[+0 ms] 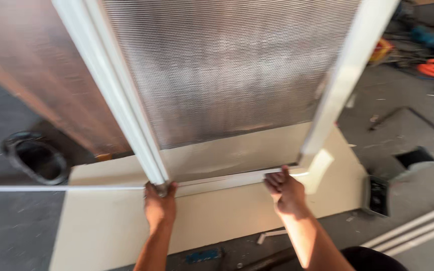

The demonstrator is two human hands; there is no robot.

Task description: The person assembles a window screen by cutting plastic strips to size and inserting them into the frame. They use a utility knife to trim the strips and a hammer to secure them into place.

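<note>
A white-framed screen panel [227,75] with fine metal mesh stands tilted up in front of me over a cream board [126,226]. My left hand [159,205] grips the near left corner of the frame, where the left upright [121,100] meets the bottom rail [222,180]. My right hand [286,191] is closed on the bottom rail near the right upright [337,85]. A thin white strip [56,188] runs left from the left corner.
A black coiled ring [36,158] lies on the grey floor at left. White profiles [418,228] lie at lower right, next to a dark box [377,195]. Tools, an orange item [433,68] and a bent metal bar [403,115] are scattered at upper right.
</note>
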